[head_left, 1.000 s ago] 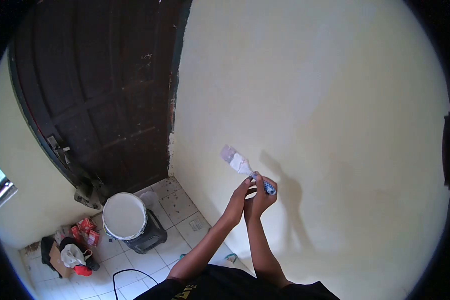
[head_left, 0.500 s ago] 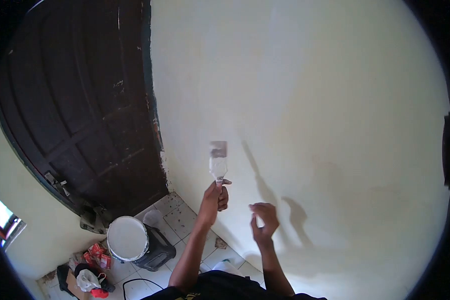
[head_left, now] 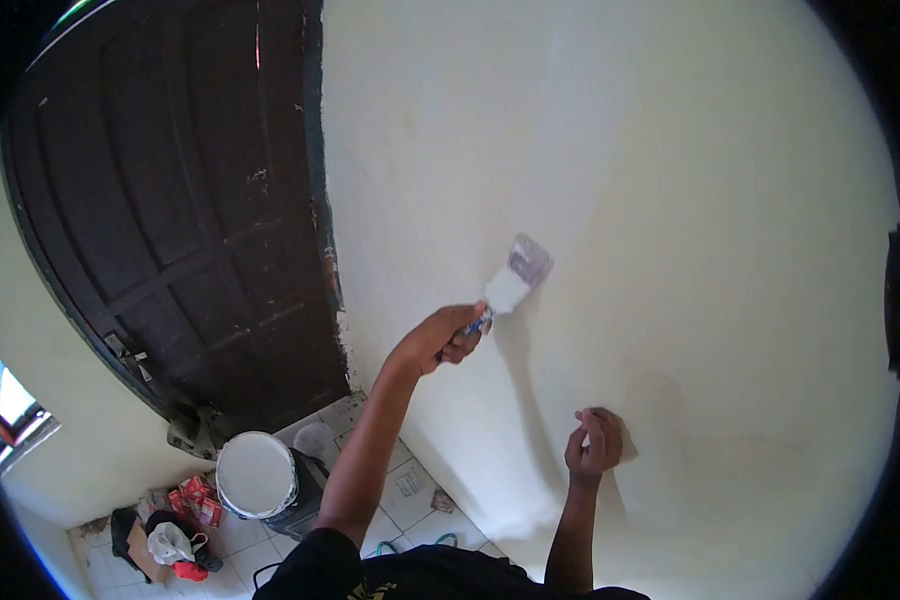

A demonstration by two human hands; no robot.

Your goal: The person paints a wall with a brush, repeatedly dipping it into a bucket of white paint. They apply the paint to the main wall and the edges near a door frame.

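My left hand is closed around the blue handle of a wide paint brush. White paint covers the brush's middle, and its greyish bristles point up and right, at the pale wall. Lower and to the right, my right hand is curled beside the wall, its fingers bent in; a small pale spot shows between them, and I cannot make out what it is.
A dark brown panelled door fills the left side. Below it, a white-topped bucket stands against a dark stool on the tiled floor. Red packets and a white plastic bag lie at the lower left.
My left hand and the brush have moved up and right, and the brush has tilted rightward. My right hand has shifted right, its fingers now curled tighter. The view has shifted slightly.
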